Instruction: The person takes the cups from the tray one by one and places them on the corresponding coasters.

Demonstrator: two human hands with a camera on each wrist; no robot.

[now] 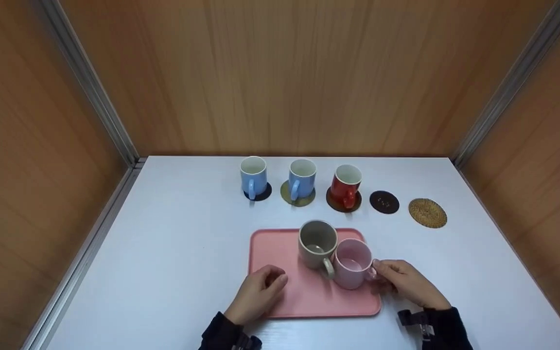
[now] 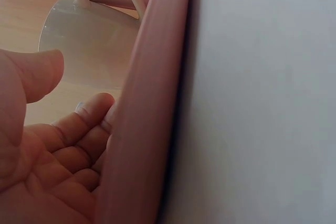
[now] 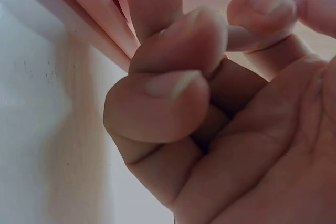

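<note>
A pink mug (image 1: 349,280) stands upright at the right side of a pink tray (image 1: 304,304). My right hand (image 1: 410,284) pinches its handle; in the right wrist view, thumb and forefinger meet on it while the other fingers (image 3: 163,106) are curled. Beside the pink mug, a grey-beige mug (image 1: 310,255) stands on the tray with its handle toward me. Over the tray's front left part, my left hand (image 1: 256,295) hangs with loosely bent fingers and nothing in them. In the left wrist view the grey-beige mug (image 2: 84,40) is beyond that hand.
Behind the tray, two light blue mugs (image 1: 250,182) (image 1: 305,183) and a red mug (image 1: 343,189) stand on round coasters. To their right lie a dark coaster (image 1: 384,202) and a woven tan coaster (image 1: 428,213). Wooden panels (image 1: 280,78) enclose the white table (image 1: 178,233).
</note>
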